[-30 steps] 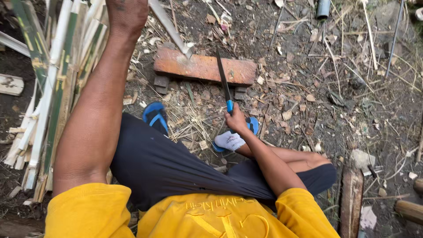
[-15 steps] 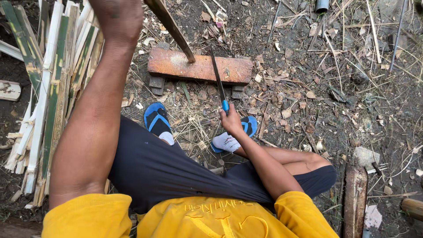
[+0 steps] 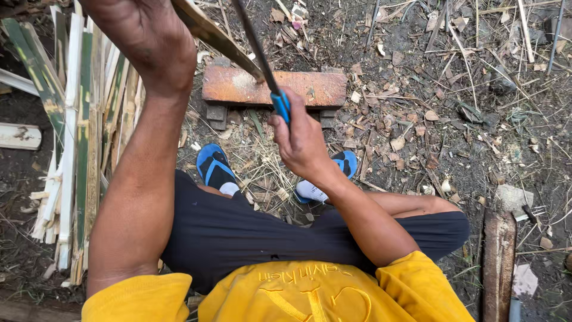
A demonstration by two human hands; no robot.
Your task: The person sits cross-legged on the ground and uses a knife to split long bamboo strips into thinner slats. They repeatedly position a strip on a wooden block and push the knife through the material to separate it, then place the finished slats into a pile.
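My left hand (image 3: 146,42) is raised at the top left, closed around a bamboo strip (image 3: 220,40) whose lower end rests on the brown wooden block (image 3: 271,88). A long dark knife (image 3: 256,45) with a blue handle is gripped in my right hand (image 3: 304,140); its blade points up beside the strip, above the block. I am seated on the ground with blue sandals (image 3: 214,167) just in front of the block.
A pile of split bamboo strips (image 3: 77,137), green and pale, lies on the left. Wood chips and dry stalks litter the dirt on the right. A weathered plank (image 3: 497,262) lies at the lower right.
My right hand has lifted the knife up and toward me, so the blade now stands beside the bamboo strip. My left hand holds the strip closer to the camera.
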